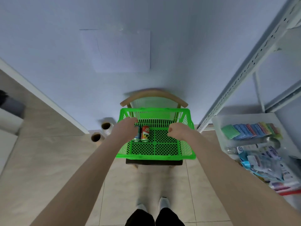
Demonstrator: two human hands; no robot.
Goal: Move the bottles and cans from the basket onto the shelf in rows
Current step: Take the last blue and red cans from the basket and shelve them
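A green plastic basket (156,156) stands on the seat of a wooden chair (154,94) straight ahead of me. Two cans lie side by side at its left: a blue can (137,135) and a red can (145,134). My left hand (126,128) reaches into the basket, its fingers curled over the upper end of the blue can and hiding part of it. My right hand (176,130) hovers over the basket's right half with its fingers curled, holding nothing. The white metal shelf (244,74) rises at my right.
The lower shelf board (216,119) at the right carries coloured sponges (250,131) and plastic packets (263,162). Two rolls of film (101,132) stand on the tiled floor left of the chair. A blue wall is behind the chair.
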